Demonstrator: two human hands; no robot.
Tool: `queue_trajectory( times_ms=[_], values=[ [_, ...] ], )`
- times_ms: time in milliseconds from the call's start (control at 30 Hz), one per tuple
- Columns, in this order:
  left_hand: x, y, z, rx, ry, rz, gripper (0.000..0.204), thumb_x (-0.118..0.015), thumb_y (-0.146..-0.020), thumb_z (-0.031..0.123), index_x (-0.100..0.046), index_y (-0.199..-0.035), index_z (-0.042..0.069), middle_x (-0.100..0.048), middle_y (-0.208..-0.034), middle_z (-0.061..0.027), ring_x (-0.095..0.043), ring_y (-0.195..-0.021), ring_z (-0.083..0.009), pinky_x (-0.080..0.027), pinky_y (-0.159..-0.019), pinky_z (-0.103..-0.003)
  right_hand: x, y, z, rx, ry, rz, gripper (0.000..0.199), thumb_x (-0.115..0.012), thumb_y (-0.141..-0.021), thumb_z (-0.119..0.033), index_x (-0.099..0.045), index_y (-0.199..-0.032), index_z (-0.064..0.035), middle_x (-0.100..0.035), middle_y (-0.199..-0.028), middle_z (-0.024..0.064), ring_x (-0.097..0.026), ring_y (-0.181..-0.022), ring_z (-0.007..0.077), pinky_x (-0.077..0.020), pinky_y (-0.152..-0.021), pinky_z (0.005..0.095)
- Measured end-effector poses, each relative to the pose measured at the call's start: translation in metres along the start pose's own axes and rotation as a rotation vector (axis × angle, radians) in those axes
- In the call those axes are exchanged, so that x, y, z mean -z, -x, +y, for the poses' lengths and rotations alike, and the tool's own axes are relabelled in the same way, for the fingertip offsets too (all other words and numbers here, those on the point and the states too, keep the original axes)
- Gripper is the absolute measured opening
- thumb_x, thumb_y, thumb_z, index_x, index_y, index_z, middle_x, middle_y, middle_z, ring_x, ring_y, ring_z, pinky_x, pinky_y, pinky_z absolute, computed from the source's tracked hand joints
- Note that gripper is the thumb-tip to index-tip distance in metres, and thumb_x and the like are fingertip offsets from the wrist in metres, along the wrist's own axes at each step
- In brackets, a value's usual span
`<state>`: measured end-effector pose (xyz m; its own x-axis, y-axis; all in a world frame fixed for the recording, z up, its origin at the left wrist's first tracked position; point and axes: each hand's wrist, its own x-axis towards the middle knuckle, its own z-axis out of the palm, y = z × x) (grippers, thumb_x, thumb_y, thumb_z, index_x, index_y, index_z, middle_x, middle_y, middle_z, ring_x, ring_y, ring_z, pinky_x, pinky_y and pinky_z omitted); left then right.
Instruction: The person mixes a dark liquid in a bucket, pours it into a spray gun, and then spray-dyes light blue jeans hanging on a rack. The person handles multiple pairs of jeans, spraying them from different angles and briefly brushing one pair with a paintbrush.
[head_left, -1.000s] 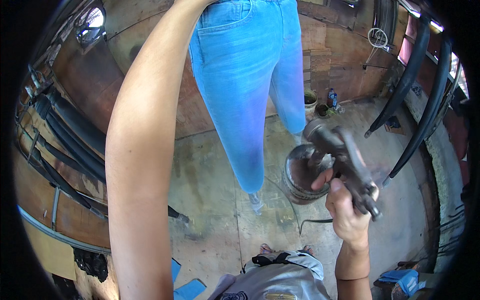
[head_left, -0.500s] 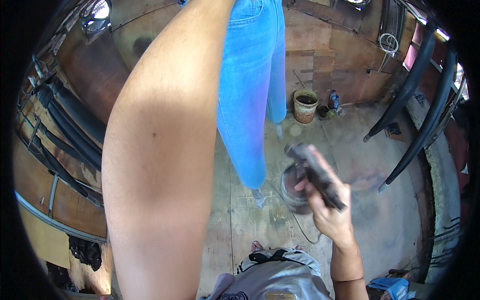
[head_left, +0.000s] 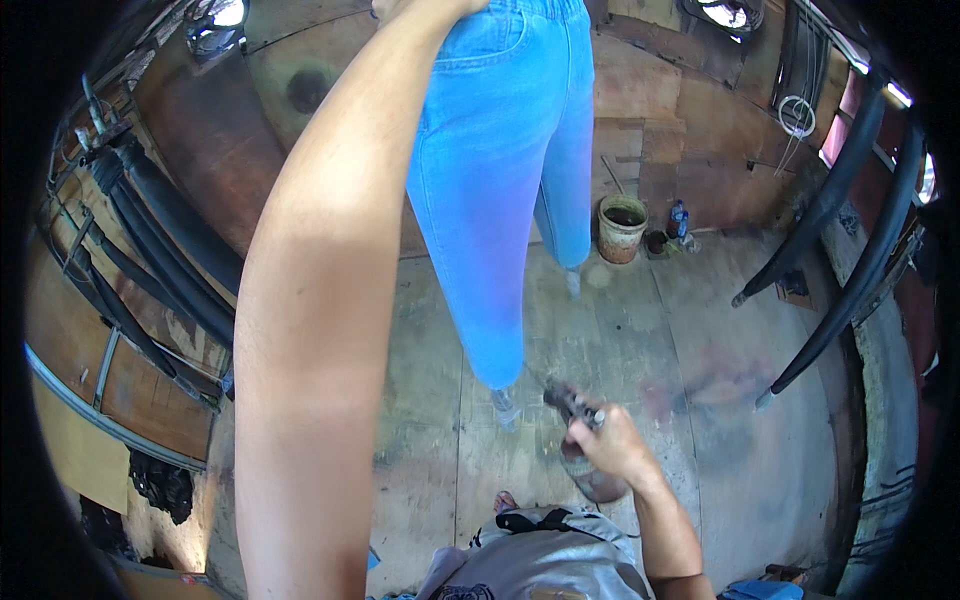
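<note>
Light-blue denim jeans (head_left: pixel 505 190) hang upright at top centre, waistband pinched by the left hand (head_left: pixel 415 8) — mostly out of frame, grip looks closed on the fabric. Right hand (head_left: pixel 610 445) is wrapped tight round a dark metal spray gun with round grey cup (head_left: pixel 590 470), low down, nozzle toward the leg hems but apart. Pinkish tint already shows on one leg — the rest looks plain blue. Clay-coloured bucket (head_left: pixel 622 228) on wooden floor (head_left: pixel 700 340) behind

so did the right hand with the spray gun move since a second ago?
Yes. The right hand with the spray gun has dropped lower and toward the person's body, away from the bucket by the far wall.
</note>
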<state>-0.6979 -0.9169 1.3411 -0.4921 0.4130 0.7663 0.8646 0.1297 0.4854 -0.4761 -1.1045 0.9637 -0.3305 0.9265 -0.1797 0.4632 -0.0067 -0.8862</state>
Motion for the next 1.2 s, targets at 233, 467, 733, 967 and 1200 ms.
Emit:
queue_trajectory(
  times_ms=[233, 467, 733, 967, 1200],
  values=[
    [-0.001, -0.042, -0.061, -0.203, 0.323, -0.170, 0.114, -0.089, -0.068, 0.054, -0.036, -0.142, -0.017, -0.051, -0.141, -0.0342, -0.054, -0.131, -0.0389, -0.043, -0.113, -0.045, -0.009, 0.032, 0.064, 0.076, -0.019, 0.053, 0.055, -0.064, -0.085, -0.012, -0.061, -0.139, -0.0039, -0.072, -0.083, 0.0236, -0.075, -0.081, 0.0268, -0.0557, -0.083, 0.0369],
    [-0.027, -0.074, -0.117, -0.314, 0.367, -0.077, 0.130, -0.087, -0.062, 0.071, -0.036, -0.149, -0.011, -0.057, -0.138, -0.0324, -0.058, -0.130, -0.0394, -0.047, -0.110, -0.044, 0.023, 0.062, 0.055, 0.074, -0.053, 0.190, 0.059, -0.060, -0.082, -0.008, -0.059, -0.141, -0.0038, -0.074, -0.083, 0.0174, -0.075, -0.081, 0.0209, -0.0546, -0.082, 0.0313],
    [-0.006, -0.046, -0.058, -0.417, 0.014, 0.032, 0.115, -0.080, -0.075, 0.065, -0.036, -0.148, -0.011, -0.051, -0.144, -0.0340, -0.055, -0.133, -0.0405, -0.046, -0.110, -0.047, 0.054, 0.081, 0.047, 0.048, -0.041, 0.349, 0.060, -0.061, -0.082, -0.007, -0.059, -0.142, -0.0057, -0.074, -0.082, 0.0172, -0.075, -0.081, 0.0218, -0.0553, -0.082, 0.0339],
    [-0.008, 0.023, 0.018, -0.214, 0.227, 0.023, 0.093, -0.077, -0.083, 0.047, -0.035, -0.147, -0.006, -0.050, -0.139, -0.0344, -0.052, -0.131, -0.0449, -0.043, -0.110, -0.050, 0.081, 0.087, 0.025, 0.181, -0.163, 0.494, 0.063, -0.055, -0.081, 0.000, -0.057, -0.144, -0.0049, -0.074, -0.081, 0.0130, -0.072, -0.080, 0.0158, -0.0548, -0.082, 0.0297],
    [0.016, -0.021, -0.008, -0.247, 0.208, -0.094, 0.141, -0.067, -0.068, 0.085, -0.025, -0.147, -0.024, -0.047, -0.141, -0.0439, -0.053, -0.133, -0.0468, -0.041, -0.114, -0.044, 0.096, 0.068, 0.003, 0.243, -0.054, 0.520, 0.063, -0.056, -0.082, -0.006, -0.056, -0.145, -0.0049, -0.072, -0.078, 0.0132, -0.071, -0.074, 0.0205, -0.0549, -0.079, 0.0309]
  ],
)
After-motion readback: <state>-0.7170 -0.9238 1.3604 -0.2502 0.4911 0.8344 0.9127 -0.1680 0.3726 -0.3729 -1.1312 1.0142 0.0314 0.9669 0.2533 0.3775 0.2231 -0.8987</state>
